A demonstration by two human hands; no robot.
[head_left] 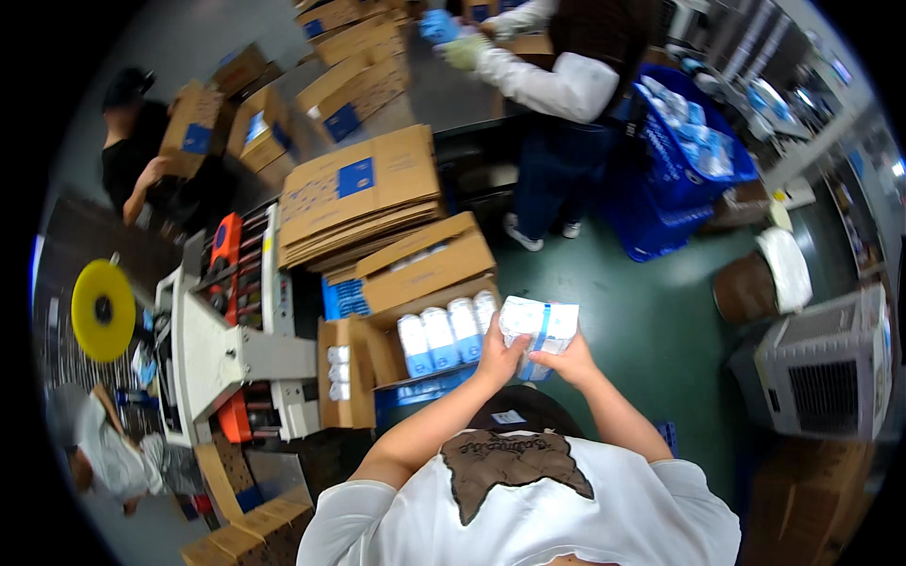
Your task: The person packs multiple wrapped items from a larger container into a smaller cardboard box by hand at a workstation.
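Note:
Between them, my left hand (499, 355) and my right hand (570, 362) grip a white-and-blue package (540, 321) with a blue band across it. Both thumbs lie on its near side, with the fingers wrapped round the edges and partly hidden. Just left of my left hand stands an open cardboard box (382, 341) with its flaps up. Several similar white-and-blue packages (439, 338) stand in a row inside it. Beside that box, a smaller opening of cardboard (351, 396) shows more white packs.
Flattened cartons (359, 184) are stacked beyond the box. A carton-taping machine (222, 354) stands left. A blue bin (661, 179) of packages is at the far right, near a person in an apron (590, 80). A grey air cooler (821, 368) stands right.

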